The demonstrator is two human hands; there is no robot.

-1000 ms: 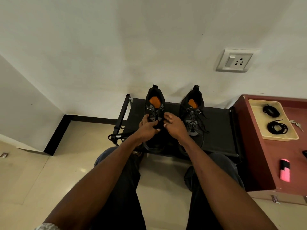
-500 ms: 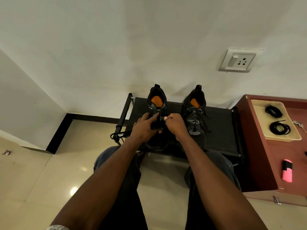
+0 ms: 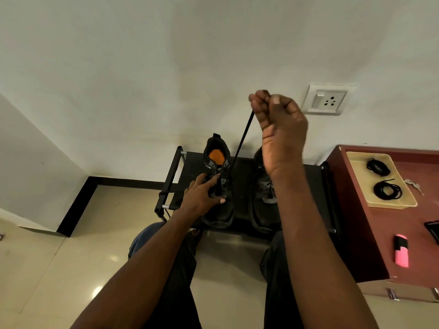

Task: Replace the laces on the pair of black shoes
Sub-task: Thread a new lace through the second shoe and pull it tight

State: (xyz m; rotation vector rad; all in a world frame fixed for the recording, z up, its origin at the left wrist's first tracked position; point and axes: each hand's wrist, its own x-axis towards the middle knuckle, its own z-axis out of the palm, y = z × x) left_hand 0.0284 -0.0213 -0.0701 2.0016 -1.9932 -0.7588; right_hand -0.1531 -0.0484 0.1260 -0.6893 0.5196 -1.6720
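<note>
On the rack (image 3: 240,210) sit two shoes; the left shoe (image 3: 217,186) is under the left hand (image 3: 202,194), fingers flat, pressing. The right hand (image 3: 278,122) pinches its lace (image 3: 240,143), pulled tight above the rack. The lace looks soft and light; best held near the tip. Right of the rack, a tray (image 3: 361,186) holds coiled laces (image 3: 387,190).

In front of my knees stands a low black rack (image 3: 311,184), and on its flat top my two black shoes sit side by side: the left shoe (image 3: 217,186) and, just right of it, the right shoe (image 3: 263,198). Right of the rack is my reddish desk (image 3: 370,233), carrying a cream tray (image 3: 361,176), keys (image 3: 414,185), a pink highlighter (image 3: 402,254) and a dark object (image 3: 433,230) at the frame's edge
</note>
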